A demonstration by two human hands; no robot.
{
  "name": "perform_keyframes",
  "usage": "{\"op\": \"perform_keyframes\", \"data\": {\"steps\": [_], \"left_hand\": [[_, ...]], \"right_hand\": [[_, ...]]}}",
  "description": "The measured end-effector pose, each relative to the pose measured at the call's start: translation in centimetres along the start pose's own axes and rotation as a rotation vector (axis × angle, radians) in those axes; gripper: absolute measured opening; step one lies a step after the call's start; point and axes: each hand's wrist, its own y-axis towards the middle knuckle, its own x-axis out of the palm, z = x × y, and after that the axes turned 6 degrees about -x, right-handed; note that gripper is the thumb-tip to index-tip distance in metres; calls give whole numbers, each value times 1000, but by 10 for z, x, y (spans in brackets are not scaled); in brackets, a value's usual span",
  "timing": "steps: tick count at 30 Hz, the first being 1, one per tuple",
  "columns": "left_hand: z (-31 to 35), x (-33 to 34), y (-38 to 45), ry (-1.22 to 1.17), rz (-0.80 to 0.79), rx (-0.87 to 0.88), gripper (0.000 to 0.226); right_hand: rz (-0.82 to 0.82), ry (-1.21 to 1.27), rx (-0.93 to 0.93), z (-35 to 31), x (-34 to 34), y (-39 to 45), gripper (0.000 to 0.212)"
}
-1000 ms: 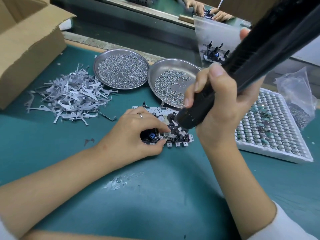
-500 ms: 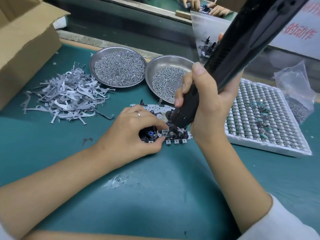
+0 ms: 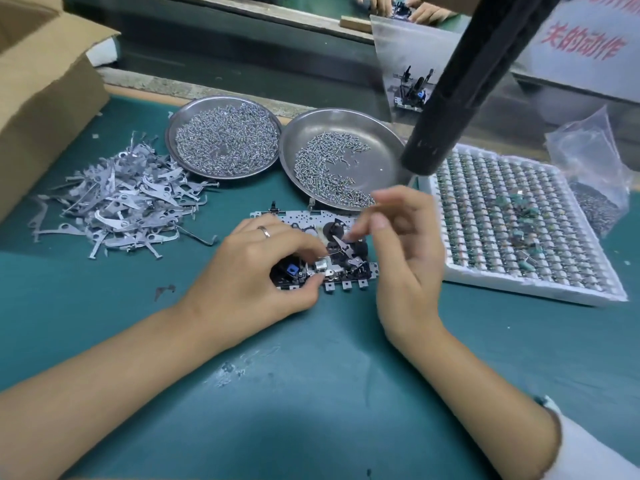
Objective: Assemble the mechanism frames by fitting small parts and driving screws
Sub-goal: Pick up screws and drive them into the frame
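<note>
Mechanism frame [image 3: 313, 237], a perforated metal plate carrying black gears, a blue part and small silver levers, lies flat on the green bench [image 3: 311, 393] near the middle of the view, its long axis running left to right, with a row of small tabs along its near edge and two upright posts at its far edge. The left hand [image 3: 256, 271], a ring on one finger, rests over the frame's left end with fingers curled, thumb and fingertips pinching at the parts near the blue piece. The right hand [image 3: 401, 251] hovers just over the frame's right end, fingers relaxed and loosely bent, holding nothing that can be made out. A black electric screwdriver [image 3: 460, 84] hangs free above the bench, its body slanting from upper right down to lower left, the lower end over the gap between the right-hand dish and the tray. Behind the frame sit two round steel dishes: the left dish [image 3: 223, 140] full of small screws, the right dish [image 3: 343, 161] partly filled with longer screws. A heap of flat metal levers [image 3: 121, 202] lies to the left, beside a cardboard box [image 3: 41, 84]. A white cell tray [image 3: 519, 223] of tiny parts lies to the right, with a clear plastic bag [image 3: 595, 171] beyond it. A sign at top right bears red Chinese characters, reading partly "关的动作".
</note>
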Motion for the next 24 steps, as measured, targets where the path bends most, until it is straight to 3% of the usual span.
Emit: {"op": "perform_keyframes", "data": {"steps": [4, 10, 19, 21, 24], "left_hand": [[-1, 0, 1, -51, -11, -37, 20], [-5, -3, 8, -126, -48, 17, 40], [-7, 0, 7, -160, -52, 49, 26], [-4, 0, 6, -125, -48, 37, 20], [-2, -3, 6, -37, 18, 31, 18]], "right_hand": [[-142, 134, 273, 6, 1, 3, 21], [-200, 59, 266, 9, 1, 2, 20], [-225, -27, 235, 7, 0, 3, 22], [-242, -98, 182, 4, 0, 0, 22], [-346, -407, -100, 0, 3, -9, 20]]}}
